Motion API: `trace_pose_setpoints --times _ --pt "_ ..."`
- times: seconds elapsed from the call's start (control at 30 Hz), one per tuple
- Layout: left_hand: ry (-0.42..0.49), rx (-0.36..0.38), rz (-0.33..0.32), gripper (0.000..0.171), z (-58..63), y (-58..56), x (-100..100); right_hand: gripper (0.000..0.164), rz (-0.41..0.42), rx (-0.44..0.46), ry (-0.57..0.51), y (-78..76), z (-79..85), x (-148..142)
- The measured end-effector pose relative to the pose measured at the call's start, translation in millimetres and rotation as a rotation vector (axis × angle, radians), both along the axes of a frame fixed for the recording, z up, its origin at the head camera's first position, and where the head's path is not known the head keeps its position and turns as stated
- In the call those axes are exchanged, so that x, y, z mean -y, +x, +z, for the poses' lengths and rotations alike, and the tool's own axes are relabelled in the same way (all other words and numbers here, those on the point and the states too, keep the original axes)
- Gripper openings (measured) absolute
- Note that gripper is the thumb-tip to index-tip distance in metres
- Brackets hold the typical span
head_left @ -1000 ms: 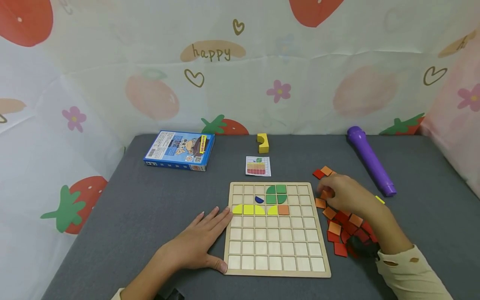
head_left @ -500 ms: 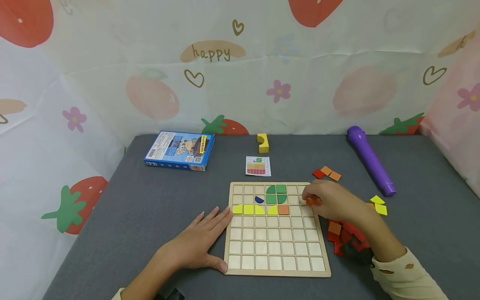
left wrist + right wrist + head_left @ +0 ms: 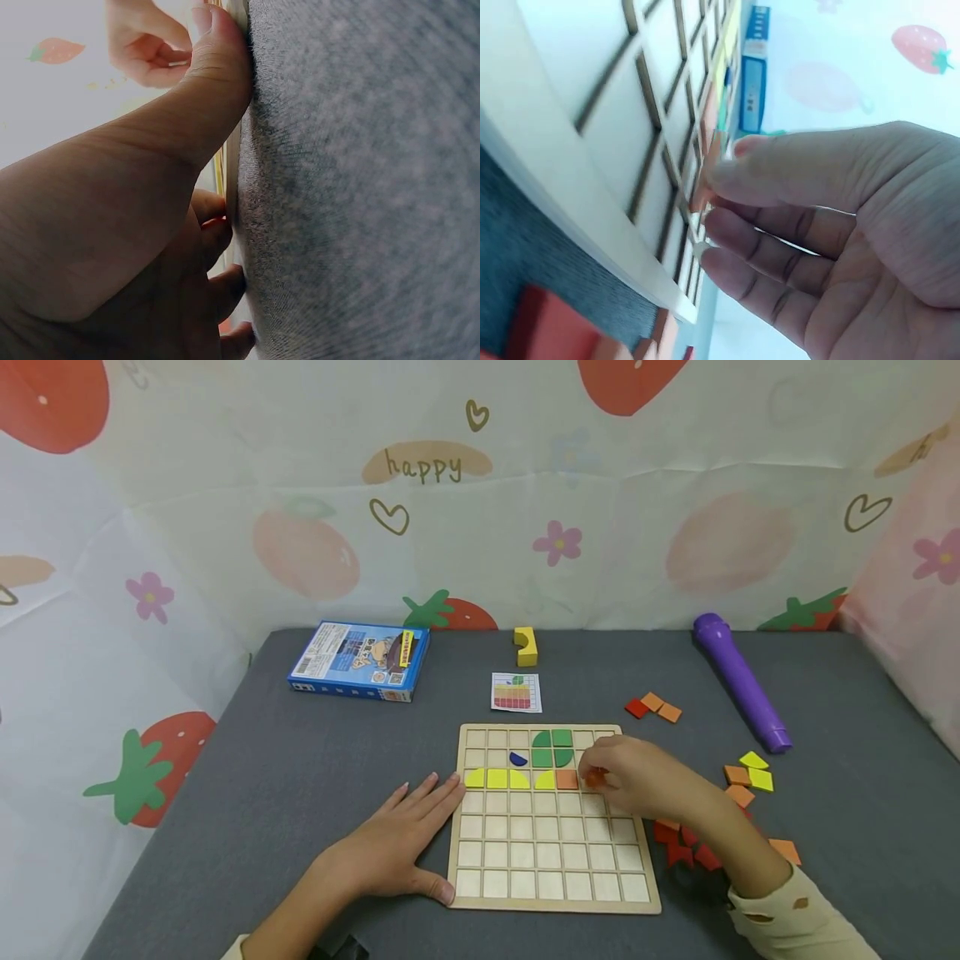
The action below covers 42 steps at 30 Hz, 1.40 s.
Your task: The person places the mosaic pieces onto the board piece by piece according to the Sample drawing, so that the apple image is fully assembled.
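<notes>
A wooden grid board (image 3: pixel 573 903) lies on the grey table. Green tiles (image 3: pixel 562 758), a dark blue half-round piece (image 3: pixel 518 760), yellow tiles (image 3: pixel 497 779) and one orange tile (image 3: pixel 567 779) sit on its upper part. Beside the orange tile, my right hand (image 3: pixel 645 777) pinches another orange tile (image 3: pixel 711 169) between thumb and fingers, low over the board's right side. My left hand (image 3: pixel 390 852) rests on the table with fingers spread, fingertips and thumb touching the board's left edge. In the left wrist view, its thumb (image 3: pixel 217 52) lies along that edge.
Loose red tiles (image 3: pixel 680 853) and orange tiles (image 3: pixel 739 796) lie right of the board, partly under the right forearm. Behind the board are a small pattern card (image 3: pixel 516 692), a yellow block (image 3: pixel 527 647) and a blue box (image 3: pixel 360 660). A purple microphone-shaped object (image 3: pixel 742 683) lies at right.
My right hand has moved left from the loose tiles to the board, bringing an orange tile with it. More of the loose tiles now show. My left hand has stayed still.
</notes>
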<state>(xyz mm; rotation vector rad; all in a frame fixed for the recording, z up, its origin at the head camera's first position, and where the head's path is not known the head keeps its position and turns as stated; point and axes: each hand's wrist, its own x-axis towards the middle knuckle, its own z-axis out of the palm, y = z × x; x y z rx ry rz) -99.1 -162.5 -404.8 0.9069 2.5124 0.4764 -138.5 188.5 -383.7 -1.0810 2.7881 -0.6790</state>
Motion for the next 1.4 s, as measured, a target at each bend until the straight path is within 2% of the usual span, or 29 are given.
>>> trace_pose_setpoints --times 0.43,0.6,0.77,0.93,1.4 --pt "0.004 0.005 0.000 0.119 -0.9 -0.1 -0.2 0.018 -0.003 -0.060 0.010 2.1 -7.8 4.2" --pt "-0.003 0.000 -0.001 0.120 -1.1 -0.3 -0.4 0.010 -0.033 -0.071 0.021 2.3 -7.3 6.9" --pt "-0.022 -0.002 0.004 0.120 -1.5 0.2 -0.1 0.027 -0.037 -0.062 0.068 3.2 -10.4 10.0" --pt "-0.023 -0.005 0.005 0.120 -1.5 -0.1 0.2 0.028 -0.047 -0.070 0.065 2.0 -15.8 11.5" --pt "-0.006 -0.016 -0.006 0.120 -1.5 -0.5 -0.5 0.020 -0.079 0.044 -0.023 -1.2 -17.5 11.2"
